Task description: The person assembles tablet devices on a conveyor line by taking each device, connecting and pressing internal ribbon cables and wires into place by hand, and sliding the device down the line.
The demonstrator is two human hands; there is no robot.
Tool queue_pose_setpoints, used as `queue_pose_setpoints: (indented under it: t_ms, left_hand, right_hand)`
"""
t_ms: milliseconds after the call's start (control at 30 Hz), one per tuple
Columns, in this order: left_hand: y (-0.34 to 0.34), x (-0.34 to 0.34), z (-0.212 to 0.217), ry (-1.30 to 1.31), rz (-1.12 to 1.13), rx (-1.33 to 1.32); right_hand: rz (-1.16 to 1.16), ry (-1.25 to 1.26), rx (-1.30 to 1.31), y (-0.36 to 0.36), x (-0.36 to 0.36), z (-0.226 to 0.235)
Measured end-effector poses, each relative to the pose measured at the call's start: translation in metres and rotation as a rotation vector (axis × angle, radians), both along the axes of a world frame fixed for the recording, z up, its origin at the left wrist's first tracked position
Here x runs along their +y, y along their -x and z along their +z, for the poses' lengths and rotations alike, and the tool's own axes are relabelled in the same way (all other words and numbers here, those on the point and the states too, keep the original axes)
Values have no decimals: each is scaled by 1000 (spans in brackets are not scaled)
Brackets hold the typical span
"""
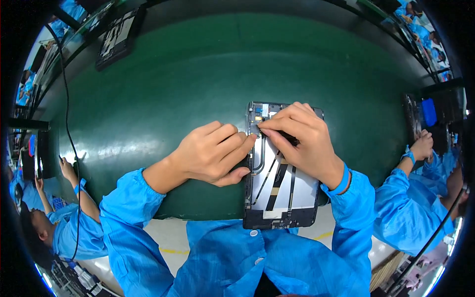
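Observation:
An opened tablet (303,190) lies on the green work table at its near edge, its inside facing up. A silver plate, black ribbon cables (281,179) and small board parts show in its dark frame. My left hand (210,153) is at the tablet's left side, its index fingertip touching the upper left area. The thumb stands apart, the other fingers are curled, and nothing shows in that hand. Over the tablet's upper part, my right hand (302,136) pinches thumb and index together next to the left fingertip. What lies in that pinch is too small to make out.
Another opened device (118,37) lies at the table's far left. A black cable (67,99) hangs down the left side. People in blue work at both sides; one person's hand (423,146) is by a dark device with a blue piece (429,112) at right.

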State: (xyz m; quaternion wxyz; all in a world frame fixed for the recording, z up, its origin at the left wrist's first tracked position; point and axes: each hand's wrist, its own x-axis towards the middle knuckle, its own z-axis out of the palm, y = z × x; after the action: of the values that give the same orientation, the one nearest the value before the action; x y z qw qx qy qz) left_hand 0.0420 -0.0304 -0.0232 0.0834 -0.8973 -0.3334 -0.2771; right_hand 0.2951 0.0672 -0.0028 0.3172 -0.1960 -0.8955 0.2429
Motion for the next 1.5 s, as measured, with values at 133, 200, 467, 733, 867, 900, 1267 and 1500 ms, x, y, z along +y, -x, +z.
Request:
queue_pose_setpoints:
  t_ms: [133, 200, 467, 733, 867, 900, 1267, 1500]
  left_hand:
    - [0, 3, -1, -13, -14, -12]
    - [-3, 2, 0, -6, -13, -18]
    - [-4, 4, 2, 82, 14, -89]
    - [-3, 9, 5, 185, -3, -144]
    - [-4, 6, 10, 173, 1, -133]
    - [-5, 5, 12, 175, 5, -133]
    - [-17, 1, 2, 192, 64, -183]
    - [-46, -66, 1, 158, -126, -20]
  right_hand:
    - [-2, 9, 12, 0, 0, -3]
    - [-7, 12, 8, 0, -2, -2]
    - [45, 8, 33, 0, 0, -4]
    - [-56, 143, 108, -4, 1, 6]
    - [-112, 182, 152, -10, 7, 7]
    - [-126, 198, 152, -10, 7, 8]
    - [-133, 57, 245, -14, 2, -18]
    - [-227, 29, 304, -20, 22, -33]
